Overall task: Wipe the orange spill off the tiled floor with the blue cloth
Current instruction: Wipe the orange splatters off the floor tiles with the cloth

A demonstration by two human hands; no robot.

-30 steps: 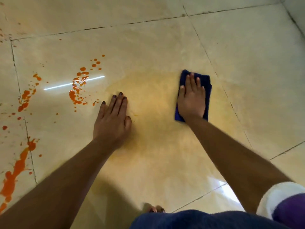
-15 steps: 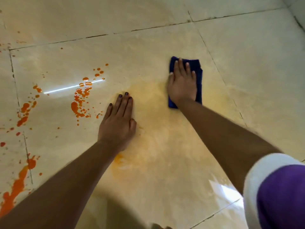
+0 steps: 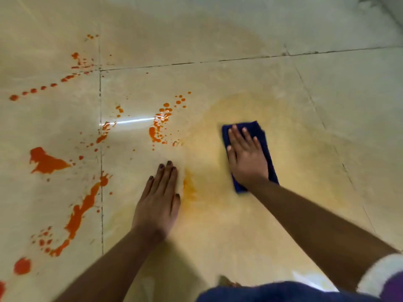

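Head view: right hand [image 3: 247, 159] flat, fingers straight, pressing cloth [image 3: 265, 138] onto floor [image 3: 327, 105] in smeared yellow patch. Left hand [image 3: 158, 203] flat, fingers together, braced beside it. Spill [image 3: 46, 161] lies left.

head view | looks steeply down | close over tiled floor [image 3: 327, 105]

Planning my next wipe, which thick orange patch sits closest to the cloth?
The droplet cluster under the light streak, left of the blue cloth; the others lie beyond the grout line.
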